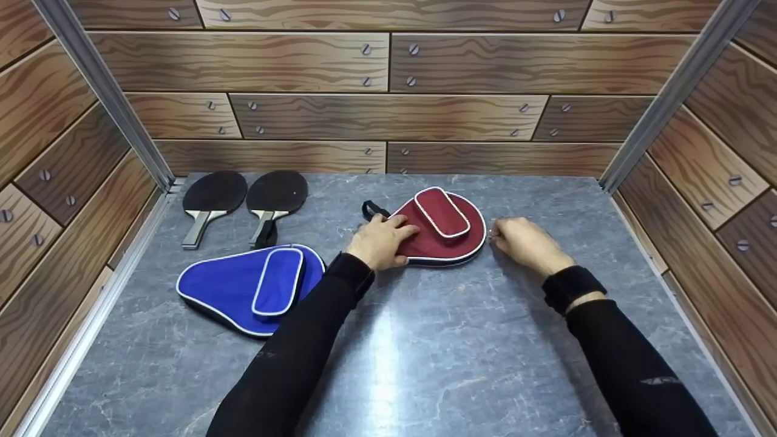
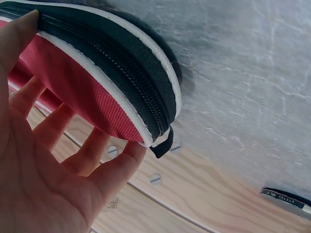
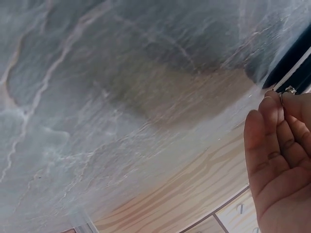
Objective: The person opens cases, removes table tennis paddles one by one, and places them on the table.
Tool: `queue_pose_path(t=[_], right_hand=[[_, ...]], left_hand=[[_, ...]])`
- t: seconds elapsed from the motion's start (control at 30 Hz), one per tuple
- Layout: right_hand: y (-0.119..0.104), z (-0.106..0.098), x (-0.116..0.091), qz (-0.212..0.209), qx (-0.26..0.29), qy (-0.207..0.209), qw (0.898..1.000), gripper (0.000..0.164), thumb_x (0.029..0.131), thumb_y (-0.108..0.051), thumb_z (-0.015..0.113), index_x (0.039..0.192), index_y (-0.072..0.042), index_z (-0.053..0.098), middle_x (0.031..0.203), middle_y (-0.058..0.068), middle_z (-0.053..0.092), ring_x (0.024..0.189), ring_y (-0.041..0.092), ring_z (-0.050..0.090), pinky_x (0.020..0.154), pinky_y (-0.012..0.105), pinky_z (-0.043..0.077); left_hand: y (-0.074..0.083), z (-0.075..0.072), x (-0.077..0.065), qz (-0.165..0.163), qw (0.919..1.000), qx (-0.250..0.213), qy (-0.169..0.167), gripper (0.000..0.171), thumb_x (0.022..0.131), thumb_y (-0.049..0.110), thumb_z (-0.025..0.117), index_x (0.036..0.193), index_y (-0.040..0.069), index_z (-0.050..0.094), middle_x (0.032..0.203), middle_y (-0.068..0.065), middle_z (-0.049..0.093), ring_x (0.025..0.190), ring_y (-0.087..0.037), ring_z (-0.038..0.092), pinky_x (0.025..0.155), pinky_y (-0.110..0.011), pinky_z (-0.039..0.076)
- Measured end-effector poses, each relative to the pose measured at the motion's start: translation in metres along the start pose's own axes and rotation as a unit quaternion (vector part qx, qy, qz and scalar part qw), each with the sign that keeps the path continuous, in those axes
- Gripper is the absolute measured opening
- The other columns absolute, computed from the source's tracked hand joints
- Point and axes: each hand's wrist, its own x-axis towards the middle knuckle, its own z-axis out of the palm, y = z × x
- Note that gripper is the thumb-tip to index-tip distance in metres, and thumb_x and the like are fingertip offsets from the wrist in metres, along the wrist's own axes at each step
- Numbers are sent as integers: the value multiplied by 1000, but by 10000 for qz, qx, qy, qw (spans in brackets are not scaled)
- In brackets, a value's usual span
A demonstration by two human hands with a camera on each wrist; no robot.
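A red table tennis paddle case (image 1: 428, 247) with white piping and a front pocket lies on the tabletop. My left hand (image 1: 379, 243) holds its narrow end, fingers spread over the red face. In the left wrist view, the thumb touches the black side with the zipper (image 2: 112, 58). At the rounded right end, my right hand (image 1: 525, 243) pinches a small metal zipper pull (image 3: 290, 90) between thumb and fingers. A black wrist loop (image 1: 374, 209) sticks out from the case's narrow end.
Left of the red case lies a blue paddle case (image 1: 224, 282), partly behind my left forearm. Two black paddles (image 1: 215, 191) (image 1: 277, 191) lie at the back left; something black covers one handle. Wood-patterned walls (image 1: 388, 115) enclose the grey marbled table (image 1: 461, 364).
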Motion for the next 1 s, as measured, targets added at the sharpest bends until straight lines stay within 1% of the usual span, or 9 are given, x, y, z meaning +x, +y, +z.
queue_pose_path(t=[0.33,0.47,0.63,0.7,0.73,0.83,0.93,0.97,1.0], right_hand=[[-8,3,-3,-194,24,1,9998,4,103,-2,76,101,-3,80,96,14,82,92,38,80,85,61,67],[-11,4,-4,-179,53,-58,9998,4,103,-2,76,102,-2,79,96,14,82,92,37,81,86,60,69],[-16,5,-7,-226,12,-67,9997,4,103,-2,77,99,-2,78,92,13,81,87,37,80,82,59,68],[-19,5,-8,-261,-3,-63,9996,6,103,-2,78,97,-3,77,91,12,81,86,35,80,81,59,68],[-20,5,-9,-267,3,-67,9996,7,104,-3,78,97,-4,78,91,11,81,85,34,79,80,58,68],[-24,5,-10,-275,11,-86,9996,9,104,-4,79,96,-5,78,89,9,80,83,30,77,79,57,67],[-27,6,-12,-314,2,-99,9995,12,104,-5,80,93,-7,76,86,6,77,79,25,72,74,55,64],[-29,6,-13,-347,-1,-94,9994,13,104,-5,80,92,-8,76,85,5,76,78,23,70,73,53,64],[-31,6,-13,-392,6,-82,9992,13,104,-5,80,92,-8,76,85,4,75,76,22,68,72,52,63]], left_hand=[[10,4,2,-292,9990,290,201,71,101,46,91,165,29,67,170,-9,66,139,-46,69,99,-61,72],[11,5,2,-324,9987,357,188,71,101,47,90,165,28,67,169,-8,67,138,-46,69,99,-60,72],[9,9,5,-336,9988,324,167,71,102,46,89,167,28,66,170,-8,66,140,-45,69,101,-60,71],[8,11,6,-352,9988,300,151,71,102,45,89,167,28,65,170,-9,66,140,-44,68,102,-60,71],[5,18,9,-321,9985,367,260,71,101,47,89,166,29,66,168,-8,67,137,-44,69,99,-61,72],[4,19,10,-324,9984,397,235,71,101,48,89,165,30,65,168,-8,66,134,-44,69,97,-60,72],[4,19,11,-330,9983,429,205,71,101,48,88,166,31,65,169,-7,66,134,-44,69,96,-58,72],[6,13,9,-364,9986,364,86,72,102,47,88,167,30,64,171,-8,65,136,-44,69,99,-57,72],[6,14,9,-368,9986,370,79,72,102,47,88,167,30,64,171,-8,65,136,-44,69,99,-57,72]])
